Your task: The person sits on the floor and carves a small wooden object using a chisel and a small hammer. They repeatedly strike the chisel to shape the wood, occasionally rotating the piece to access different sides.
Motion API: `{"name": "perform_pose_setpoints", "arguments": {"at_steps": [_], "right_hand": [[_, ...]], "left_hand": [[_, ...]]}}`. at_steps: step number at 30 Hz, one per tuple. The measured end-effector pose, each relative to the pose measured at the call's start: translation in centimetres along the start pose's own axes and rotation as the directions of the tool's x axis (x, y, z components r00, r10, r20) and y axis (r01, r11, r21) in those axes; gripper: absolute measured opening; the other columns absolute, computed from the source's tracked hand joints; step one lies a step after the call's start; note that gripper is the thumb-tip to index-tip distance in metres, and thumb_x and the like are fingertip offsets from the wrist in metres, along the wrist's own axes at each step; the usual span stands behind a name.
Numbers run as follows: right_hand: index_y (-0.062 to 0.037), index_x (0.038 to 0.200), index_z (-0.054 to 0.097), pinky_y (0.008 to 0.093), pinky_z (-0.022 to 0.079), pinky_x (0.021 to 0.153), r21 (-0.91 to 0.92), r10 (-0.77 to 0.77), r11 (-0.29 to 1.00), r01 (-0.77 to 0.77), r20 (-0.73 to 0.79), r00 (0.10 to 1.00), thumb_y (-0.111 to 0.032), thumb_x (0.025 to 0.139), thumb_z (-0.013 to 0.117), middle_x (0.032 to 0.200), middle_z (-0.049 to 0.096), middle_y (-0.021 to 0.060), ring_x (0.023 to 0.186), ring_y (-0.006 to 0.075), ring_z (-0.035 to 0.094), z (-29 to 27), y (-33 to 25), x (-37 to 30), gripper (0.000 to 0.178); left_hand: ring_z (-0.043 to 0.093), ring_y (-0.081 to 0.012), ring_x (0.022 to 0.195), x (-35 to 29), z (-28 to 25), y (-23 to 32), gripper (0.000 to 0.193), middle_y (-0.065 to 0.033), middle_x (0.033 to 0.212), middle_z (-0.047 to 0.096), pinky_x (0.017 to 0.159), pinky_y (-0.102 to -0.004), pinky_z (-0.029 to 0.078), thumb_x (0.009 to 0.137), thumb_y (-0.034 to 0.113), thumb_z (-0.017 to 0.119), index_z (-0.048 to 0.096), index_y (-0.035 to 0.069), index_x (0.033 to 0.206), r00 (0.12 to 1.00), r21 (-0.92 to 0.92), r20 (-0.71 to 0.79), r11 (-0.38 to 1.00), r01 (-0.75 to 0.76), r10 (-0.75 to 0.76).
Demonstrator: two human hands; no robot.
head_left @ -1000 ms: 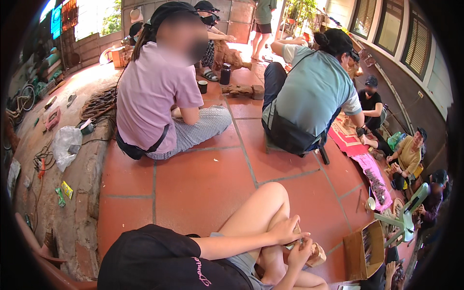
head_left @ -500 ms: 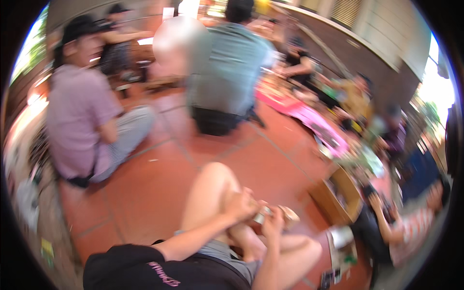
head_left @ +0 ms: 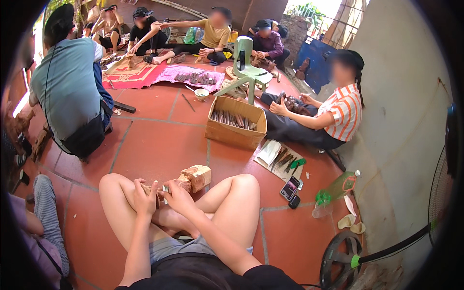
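— Start from the left: what do you see?

— A person in a grey-blue shirt sits on the red tile floor with their back to us, a dark bag at the hip. Nearer, the one I'm watching sits cross-legged, knees up.

— And the hands?

— The left hand is curled round a small brownish piece, fingers closed on it; I can't make out just what the piece is. The right hand sits just beside, fingers pinched shut on something small and metallic; too little shows to name it. Both hands meet low between the knees.

— Where's the wood?

— A carved wooden block lies on the floor, just beyond the right hand, touching or nearly touching the fingertips; I cannot tell which.

— Further right?

— A cardboard box holding a row of dark tools, well apart from the hands. Then a cloth with tools laid on it, a phone on the tiles, and a green plastic bottle lying on its side. A person in an orange striped shirt sits against the wall, and a floor fan stands at the far right.
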State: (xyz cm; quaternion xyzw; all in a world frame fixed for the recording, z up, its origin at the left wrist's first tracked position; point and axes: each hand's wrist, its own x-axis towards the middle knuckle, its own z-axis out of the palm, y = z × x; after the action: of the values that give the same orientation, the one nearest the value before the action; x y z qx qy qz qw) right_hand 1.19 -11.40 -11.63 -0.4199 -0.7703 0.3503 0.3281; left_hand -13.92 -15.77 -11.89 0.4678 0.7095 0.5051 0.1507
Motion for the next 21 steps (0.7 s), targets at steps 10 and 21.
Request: {"name": "perform_pose_setpoints", "arguments": {"at_steps": [10,21], "right_hand": [[-0.0139,0.111,0.070,0.0415,0.055,0.076,-0.128,-0.119,0.987,0.101,-0.149,0.982,-0.017,0.092,0.067,0.107,0.061,0.0115,0.093,0.0317,0.066,-2.2,-1.9,0.1,0.019],[-0.0120,0.116,0.074,0.0431,0.048,0.099,-0.106,-0.317,0.947,0.305,-0.132,0.939,-0.001,0.084,0.069,0.109,0.072,0.0081,0.107,0.0280,0.065,-0.3,-1.8,-0.3,0.034]], "left_hand": [[0.067,-0.0346,0.090,0.7,1.6,-0.2,0.073,-0.0257,0.099,0.065,0.082,-0.0415,0.053,0.090,0.061,0.068,0.047,-0.005,0.115,0.983,-0.043,0.048,0.982,0.182,-0.180],[0.069,-0.0361,0.095,0.3,-0.3,-1.7,0.090,-0.0258,0.098,0.069,0.083,-0.0447,0.055,0.078,0.077,0.068,0.057,-0.004,0.118,0.979,0.081,0.070,0.979,0.186,-0.192]]}}
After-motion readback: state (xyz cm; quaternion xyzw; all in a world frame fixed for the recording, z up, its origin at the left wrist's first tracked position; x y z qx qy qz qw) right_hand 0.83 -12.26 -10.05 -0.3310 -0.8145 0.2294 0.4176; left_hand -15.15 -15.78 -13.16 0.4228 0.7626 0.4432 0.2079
